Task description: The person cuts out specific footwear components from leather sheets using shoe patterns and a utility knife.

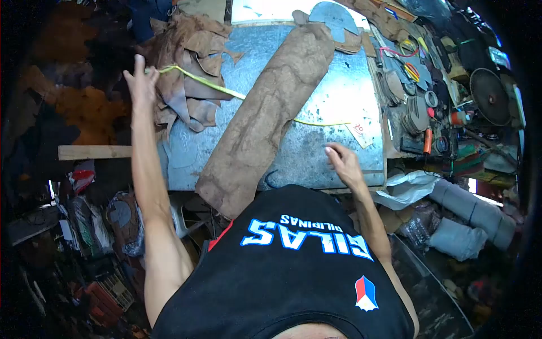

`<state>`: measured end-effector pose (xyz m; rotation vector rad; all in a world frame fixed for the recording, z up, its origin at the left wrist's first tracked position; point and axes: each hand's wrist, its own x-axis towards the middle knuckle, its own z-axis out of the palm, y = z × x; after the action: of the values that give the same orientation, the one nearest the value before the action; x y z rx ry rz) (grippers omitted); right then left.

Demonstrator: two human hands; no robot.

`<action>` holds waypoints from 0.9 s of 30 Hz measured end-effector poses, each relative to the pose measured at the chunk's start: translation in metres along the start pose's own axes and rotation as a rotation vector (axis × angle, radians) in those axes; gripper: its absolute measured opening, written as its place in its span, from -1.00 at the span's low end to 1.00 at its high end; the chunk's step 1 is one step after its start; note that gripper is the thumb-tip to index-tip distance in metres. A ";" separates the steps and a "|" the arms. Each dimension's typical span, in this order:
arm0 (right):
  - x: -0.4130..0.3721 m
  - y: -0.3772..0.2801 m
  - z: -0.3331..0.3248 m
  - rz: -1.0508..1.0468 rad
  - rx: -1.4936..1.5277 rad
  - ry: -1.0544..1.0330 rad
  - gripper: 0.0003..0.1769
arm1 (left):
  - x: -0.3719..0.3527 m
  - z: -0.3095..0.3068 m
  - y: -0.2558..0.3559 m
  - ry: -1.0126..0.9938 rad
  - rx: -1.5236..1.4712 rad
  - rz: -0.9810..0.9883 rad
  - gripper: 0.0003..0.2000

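My left hand [141,85] reaches out over the left side of the table with its fingers spread. Beside its thumb side is the end of a yellow strip [212,85] that looks like a measuring tape; whether the two touch is hard to tell. The strip passes beneath a long brown leather roll [268,107], which lies diagonally across the metal-topped table [316,164], and comes out on the right. Near the table's front right, my right hand [345,165] hovers with fingers loosely bent, nothing visible in it. A small marked card [359,134] lies beyond it.
Brown leather scraps [192,79] are heaped at the table's left. Grey cut pieces [333,20] lie at the far end. On the right, a cluttered bench holds an orange-handled tool [428,141] and stacked pieces [416,114]. A wooden board [93,152] juts out left.
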<state>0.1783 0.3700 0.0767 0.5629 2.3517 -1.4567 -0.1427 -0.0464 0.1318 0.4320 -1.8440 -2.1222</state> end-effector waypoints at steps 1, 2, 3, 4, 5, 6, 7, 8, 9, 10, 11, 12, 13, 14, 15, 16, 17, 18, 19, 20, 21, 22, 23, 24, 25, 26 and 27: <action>0.008 -0.004 0.013 -0.009 0.005 0.008 -0.61 | -0.023 0.001 -0.010 -0.087 0.120 0.091 -0.25; 0.020 -0.002 0.030 0.015 0.343 -0.041 -0.56 | -0.062 0.014 -0.004 -0.349 0.488 0.213 -0.19; 0.033 0.001 0.045 0.040 0.679 -0.098 -0.49 | -0.049 0.003 -0.060 -0.626 0.715 0.374 -0.16; 0.048 0.003 0.057 0.033 0.682 -0.109 -0.49 | -0.116 0.026 -0.058 -0.704 0.824 0.272 -0.13; 0.065 0.004 0.069 0.083 0.789 -0.114 -0.44 | -0.174 0.050 -0.022 -0.826 0.923 0.123 0.03; 0.078 0.001 0.079 0.132 0.892 -0.123 -0.38 | -0.181 0.053 -0.067 -1.024 0.965 0.407 0.15; 0.086 -0.002 0.086 0.120 0.889 -0.149 -0.38 | -0.204 0.062 -0.075 -0.979 1.129 0.451 0.16; 0.095 -0.006 0.090 0.119 0.964 -0.167 -0.36 | -0.215 0.071 -0.073 -0.947 1.218 0.416 0.16; 0.103 -0.011 0.093 0.117 1.040 -0.183 -0.33 | -0.218 0.078 -0.068 -0.915 1.304 0.382 0.16; 0.103 -0.020 0.093 0.090 1.058 -0.238 -0.31 | -0.218 0.084 -0.059 -0.946 1.360 0.320 0.13; 0.102 -0.026 0.093 0.088 1.056 -0.242 -0.31 | -0.215 0.083 -0.057 -0.942 1.360 0.319 0.13; 0.097 -0.032 0.094 0.077 1.035 -0.238 -0.30 | -0.214 0.083 -0.058 -0.938 1.350 0.290 0.11; 0.093 -0.034 0.095 0.067 1.017 -0.226 -0.28 | -0.215 0.084 -0.060 -0.943 1.338 0.263 0.09; 0.098 -0.025 0.101 0.081 1.019 -0.188 -0.23 | -0.212 0.081 -0.064 -0.928 1.302 0.283 0.07; 0.102 -0.019 0.107 0.083 0.994 -0.172 -0.17 | -0.212 0.081 -0.067 -0.944 1.296 0.295 0.07; 0.097 -0.026 0.107 0.091 0.989 -0.149 -0.23 | -0.211 0.080 -0.067 -0.940 1.329 0.291 0.09; 0.093 -0.035 0.108 0.095 0.984 -0.133 -0.29 | -0.208 0.080 -0.065 -0.927 1.365 0.289 0.11; 0.085 -0.047 0.106 0.079 1.027 -0.145 -0.19 | -0.205 0.082 -0.057 -0.944 1.370 0.245 0.19; 0.083 -0.048 0.109 0.066 1.028 -0.146 -0.19 | -0.197 0.081 -0.060 -0.936 1.371 0.257 0.19; 0.084 -0.047 0.112 0.064 1.042 -0.178 -0.15 | -0.187 0.079 -0.067 -0.937 1.304 0.194 0.23; 0.086 -0.047 0.115 0.059 1.055 -0.210 -0.11 | -0.177 0.080 -0.071 -0.936 1.235 0.134 0.26; 0.088 -0.049 0.118 0.051 1.108 -0.209 -0.09 | -0.174 0.081 -0.071 -0.939 1.242 0.126 0.28; 0.092 -0.051 0.120 0.066 1.143 -0.214 -0.16 | -0.171 0.080 -0.071 -0.956 1.253 0.130 0.27; 0.100 -0.047 0.125 0.065 1.165 -0.217 -0.20 | -0.169 0.079 -0.071 -0.947 1.223 0.139 0.25; 0.106 -0.048 0.127 0.061 1.186 -0.216 -0.24 | -0.168 0.078 -0.072 -0.939 1.192 0.150 0.23; 0.109 -0.046 0.126 0.046 1.183 -0.211 -0.24 | -0.165 0.075 -0.075 -0.930 1.144 0.167 0.20; 0.109 -0.047 0.124 0.046 1.256 -0.242 -0.21 | -0.163 0.072 -0.077 -0.921 1.095 0.181 0.17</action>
<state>0.0682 0.2572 0.0092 0.6182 0.9938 -2.6641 -0.0261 0.0961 0.0700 -0.6270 -3.2826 -1.0059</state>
